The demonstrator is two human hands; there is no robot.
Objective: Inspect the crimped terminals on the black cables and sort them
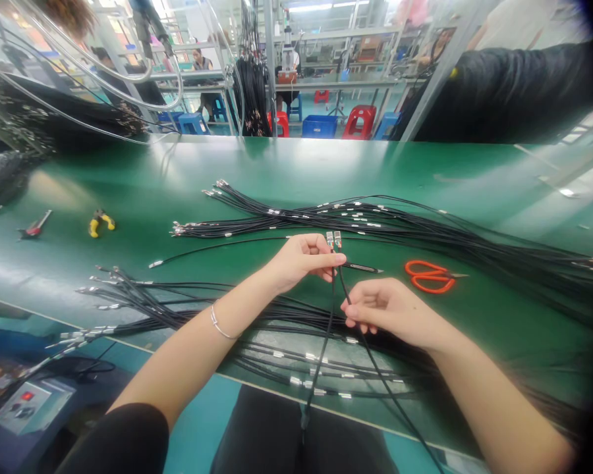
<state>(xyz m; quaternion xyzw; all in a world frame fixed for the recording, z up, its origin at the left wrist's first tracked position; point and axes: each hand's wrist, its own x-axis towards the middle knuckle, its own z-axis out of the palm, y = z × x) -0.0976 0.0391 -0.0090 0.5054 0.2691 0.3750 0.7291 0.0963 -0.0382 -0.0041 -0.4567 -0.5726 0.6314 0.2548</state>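
Two black cables (330, 322) with metal connectors (333, 238) at their ends stand upright, side by side, in my left hand (309, 258). Its thumb and fingers pinch both just below the connectors. Lower down, my right hand (388, 309) grips the right-hand cable between thumb and fingertips. Both cables run down past the table edge towards my lap. Behind my hands lies a bundle of black cables (296, 217) with white labels and metal ends. Another labelled bundle (188, 313) passes beneath my forearms. A dark pen-like tool (363, 267) lies just beyond my right hand.
Orange-handled scissors (431, 276) rest on the green table (277, 164), right of my hands. Yellow-handled pliers (101, 222) and a red-handled tool (35, 226) lie at the left. A control box (32, 403) sits below the table's left edge. Thick cable bundles (508, 92) hang behind.
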